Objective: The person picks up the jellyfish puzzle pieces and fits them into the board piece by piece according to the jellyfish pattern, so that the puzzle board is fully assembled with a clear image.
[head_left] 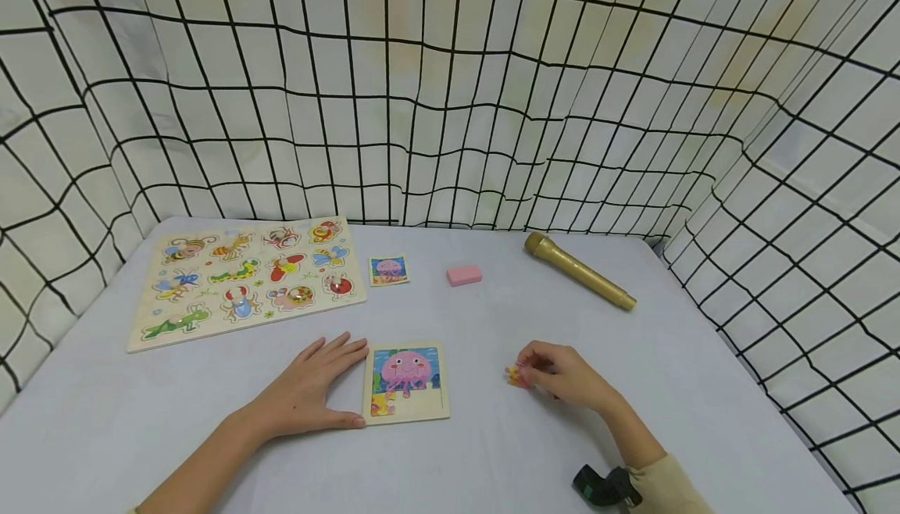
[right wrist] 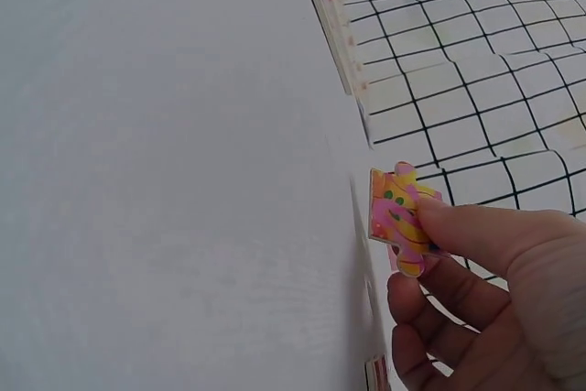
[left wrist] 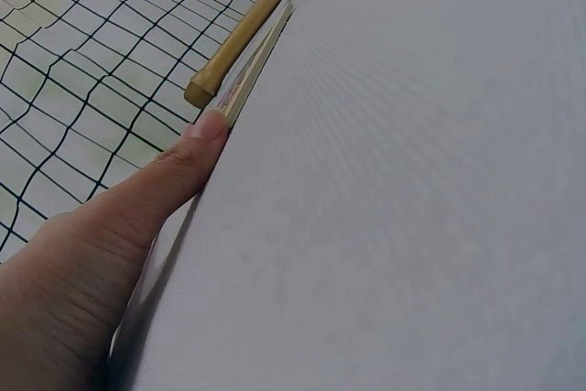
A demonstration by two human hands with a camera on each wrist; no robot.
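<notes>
A small wooden jigsaw board (head_left: 441, 405) with a pink jellyfish picture lies flat on the table. Its lower right part shows bare wood, while the rest of the picture is filled. My left hand (head_left: 309, 389) rests beside it with fingers spread, thumb and fingertips at the board's left edge. In the left wrist view the thumb (left wrist: 188, 157) touches the board's side. To the right of the board, my right hand (head_left: 566, 373) pinches a yellow and pink jigsaw piece (right wrist: 394, 212) between thumb and fingers. Another small piece (right wrist: 376, 374) shows at the bottom of the right wrist view.
A large insect puzzle board (head_left: 253, 280) lies at the back left. Beside it are a small jellyfish picture card (head_left: 389, 270), a pink eraser-like block (head_left: 464, 275) and a gold microphone (head_left: 580, 272). Black netting (head_left: 450, 96) over white cloth surrounds the table.
</notes>
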